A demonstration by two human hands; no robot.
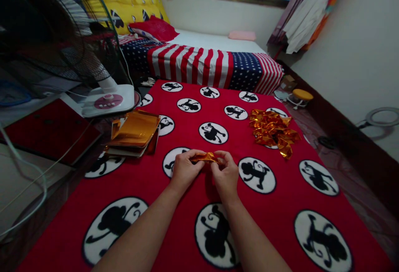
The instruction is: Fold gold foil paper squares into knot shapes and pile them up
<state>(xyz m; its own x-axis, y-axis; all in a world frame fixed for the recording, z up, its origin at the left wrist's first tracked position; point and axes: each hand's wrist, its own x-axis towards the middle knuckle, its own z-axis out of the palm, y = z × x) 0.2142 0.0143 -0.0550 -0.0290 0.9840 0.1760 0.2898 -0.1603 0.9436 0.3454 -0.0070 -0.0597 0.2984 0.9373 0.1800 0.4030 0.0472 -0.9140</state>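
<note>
Between both hands, above the middle of the red monkey-print cloth (230, 137), is a small folded piece of shiny gold foil paper (209, 157). My left hand (186, 167) pinches its left end between thumb and fingers. At the right end, my right hand (225, 172) pinches it the same way; the fingertips partly hide the foil. To the left lies a stack of flat gold foil sheets (139, 128), some with pale backing edges. On the right sits a loose pile of folded gold foil pieces (271, 128).
A fan (107, 97) stands at the left beside a dark red panel (46, 120), with cables hanging near. Behind the cloth is a bed with a stars-and-stripes cover (199, 62). A yellow-topped stool (302, 95) stands by the right wall.
</note>
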